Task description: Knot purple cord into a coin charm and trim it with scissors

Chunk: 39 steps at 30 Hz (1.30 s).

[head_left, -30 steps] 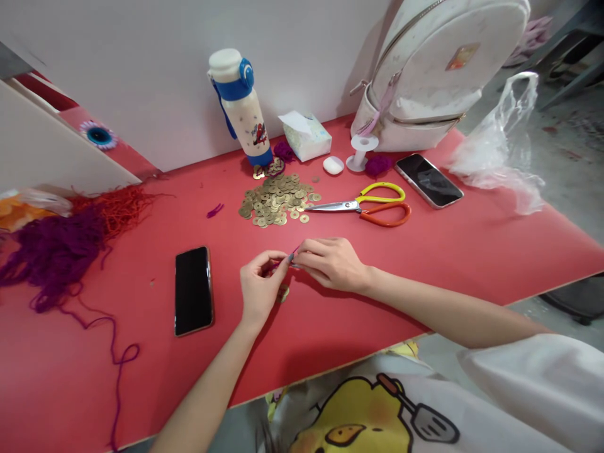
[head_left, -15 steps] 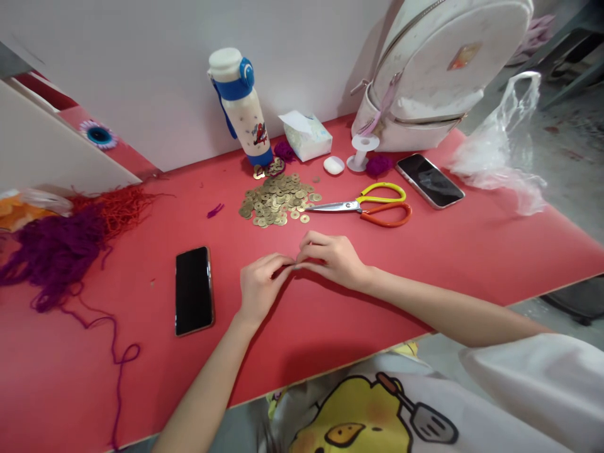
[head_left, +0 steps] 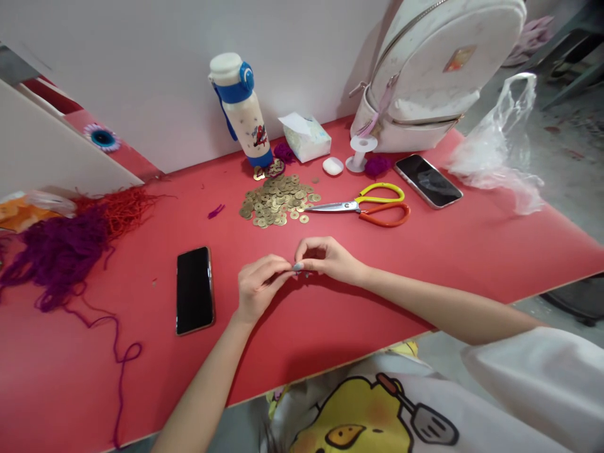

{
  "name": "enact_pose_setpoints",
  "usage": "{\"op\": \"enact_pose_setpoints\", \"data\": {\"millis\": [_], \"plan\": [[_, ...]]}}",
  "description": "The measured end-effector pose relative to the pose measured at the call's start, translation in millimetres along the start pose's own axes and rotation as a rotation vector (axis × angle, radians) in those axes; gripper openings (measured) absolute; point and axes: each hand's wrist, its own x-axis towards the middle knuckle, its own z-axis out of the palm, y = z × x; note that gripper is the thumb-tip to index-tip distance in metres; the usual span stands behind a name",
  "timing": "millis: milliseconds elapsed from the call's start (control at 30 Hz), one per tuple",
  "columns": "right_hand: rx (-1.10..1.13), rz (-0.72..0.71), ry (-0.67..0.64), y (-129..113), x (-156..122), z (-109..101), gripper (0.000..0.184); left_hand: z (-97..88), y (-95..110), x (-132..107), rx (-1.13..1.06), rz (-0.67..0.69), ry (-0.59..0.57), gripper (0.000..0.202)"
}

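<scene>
My left hand (head_left: pixel 262 284) and my right hand (head_left: pixel 330 259) meet fingertip to fingertip just above the red table (head_left: pixel 358 340). Both are closed in a pinch on something small that the fingers mostly hide; I cannot make out what it is. Beyond them lies a heap of brass-coloured coins with holes (head_left: pixel 276 198). Scissors (head_left: pixel 372 206) with one yellow and one orange handle rest beside the heap, blades touching its right side. A dark phone (head_left: pixel 195 290) lies flat to the left of my left hand.
At the left are purple yarn (head_left: pixel 61 251) and red yarn (head_left: pixel 120 211), with a loose strand trailing forward. Toward the back stand a bottle (head_left: pixel 243 113), a tissue pack (head_left: pixel 307 138), a white spool (head_left: pixel 360 155) and a backpack (head_left: pixel 425 82). Another phone (head_left: pixel 428 180) and a plastic bag (head_left: pixel 500 151) lie right.
My right fingers have shifted and curled more, the thumb now pressing over the left fingertips. My left hand has barely moved. The view has shifted slightly.
</scene>
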Motion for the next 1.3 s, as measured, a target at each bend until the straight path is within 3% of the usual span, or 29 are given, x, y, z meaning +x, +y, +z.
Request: {"op": "enact_pose_setpoints", "data": {"millis": [300, 533, 667, 800, 967, 1133, 1300], "plan": [[0.122, 0.096, -0.008, 0.8, 1.6, 0.1, 0.037, 2.5, 5.3, -1.7, 0.049, 0.102, 0.14, 0.01], [0.007, -0.005, 0.134, 1.6, 3.4, -1.5, 0.032, 5.7, 4.3, 2.5, 0.055, -0.05, 0.125, 0.014], [-0.21, -0.049, 0.227, 0.0, 5.5, -11.6, 0.028, 5.0, -1.7, 3.8, 0.063, -0.085, 0.081, 0.012], [-0.732, -0.116, 0.191, -24.7, 6.2, -31.1, 0.016, 5.5, -6.3, 4.1, 0.115, 0.046, -0.008, 0.014], [-1.319, 0.013, 0.014, -62.7, -12.6, -66.7, 0.025, 3.2, -5.3, 2.6, 0.321, 0.219, -0.135, 0.021], [-1.611, 0.14, 0.3, -59.8, -50.9, -119.1, 0.032, -9.5, 4.6, -8.8, 0.562, 0.276, -0.216, 0.027], [-1.664, 0.123, 0.298, -45.1, -72.6, -153.2, 0.041, -13.4, 17.5, -32.8, 0.684, 0.235, -0.276, 0.041]]}}
